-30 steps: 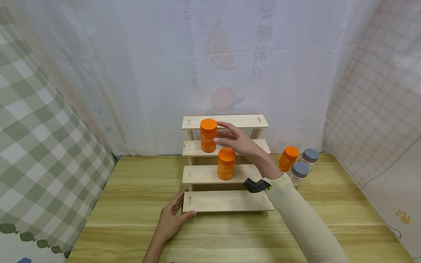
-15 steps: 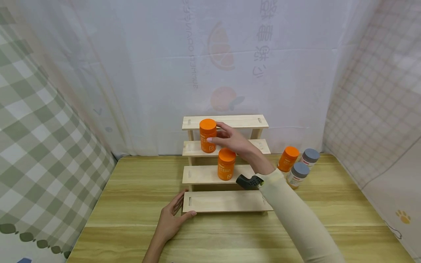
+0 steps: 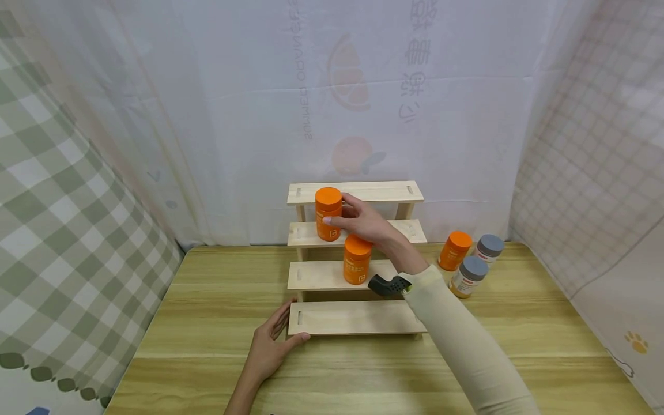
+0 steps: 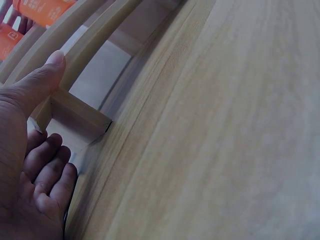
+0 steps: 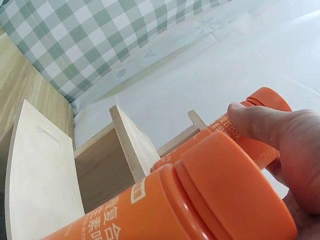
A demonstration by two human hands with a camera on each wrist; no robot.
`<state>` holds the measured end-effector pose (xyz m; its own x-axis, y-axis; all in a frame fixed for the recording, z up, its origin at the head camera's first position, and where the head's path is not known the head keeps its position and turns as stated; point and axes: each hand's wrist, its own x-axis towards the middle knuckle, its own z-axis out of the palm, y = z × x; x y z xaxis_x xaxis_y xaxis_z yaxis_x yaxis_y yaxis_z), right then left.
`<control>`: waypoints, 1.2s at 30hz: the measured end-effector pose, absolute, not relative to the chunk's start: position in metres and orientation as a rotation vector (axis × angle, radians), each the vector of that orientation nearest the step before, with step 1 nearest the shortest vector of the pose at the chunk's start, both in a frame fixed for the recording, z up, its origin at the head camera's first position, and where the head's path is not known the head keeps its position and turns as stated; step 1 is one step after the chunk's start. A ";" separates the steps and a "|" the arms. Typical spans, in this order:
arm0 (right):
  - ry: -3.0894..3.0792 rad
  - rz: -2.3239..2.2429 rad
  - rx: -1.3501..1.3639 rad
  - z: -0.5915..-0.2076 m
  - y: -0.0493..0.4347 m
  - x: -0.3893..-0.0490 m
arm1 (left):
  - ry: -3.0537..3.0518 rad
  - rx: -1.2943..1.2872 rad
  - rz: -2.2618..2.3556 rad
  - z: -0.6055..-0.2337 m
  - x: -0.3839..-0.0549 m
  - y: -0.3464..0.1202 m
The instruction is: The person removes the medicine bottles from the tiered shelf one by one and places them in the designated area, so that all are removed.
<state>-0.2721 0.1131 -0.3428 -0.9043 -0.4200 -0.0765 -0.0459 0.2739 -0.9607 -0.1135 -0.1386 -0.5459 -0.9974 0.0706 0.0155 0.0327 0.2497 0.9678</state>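
A wooden step rack (image 3: 353, 318) with several tiers stands on the table. My left hand (image 3: 268, 347) holds its lowest left corner; in the left wrist view the thumb (image 4: 49, 75) lies over the board and the fingers bend in by the end support. On the second tier from the top, toward the left, is an upright orange bottle (image 3: 327, 203). My right hand (image 3: 365, 223) grips this bottle from its right side, thumb across the front. One tier lower stands another orange bottle (image 3: 355, 262), just below the right hand. It fills the foreground of the right wrist view.
Right of the rack, a third orange bottle (image 3: 455, 251) stands beside two grey-capped bottles (image 3: 469, 276) on the wooden table (image 3: 207, 323). A white printed cloth (image 3: 233, 144) hangs behind, and a checked cloth (image 3: 57, 190) borders the left.
My right hand has moved slightly left and its thumb has come round onto the front of the upper orange bottle. The left hand and the rack have stayed in place.
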 end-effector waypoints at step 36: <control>2.288 -1.790 -0.434 -0.344 0.143 -0.251 | 2.472 0.108 1.889 -0.547 -0.113 -0.140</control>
<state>-0.2510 0.1427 -0.3442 -0.9358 -0.3519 0.0202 -0.1042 0.2215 -0.9696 -0.1134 -0.1395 -0.5467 -0.9972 0.0725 0.0190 0.0374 0.2614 0.9645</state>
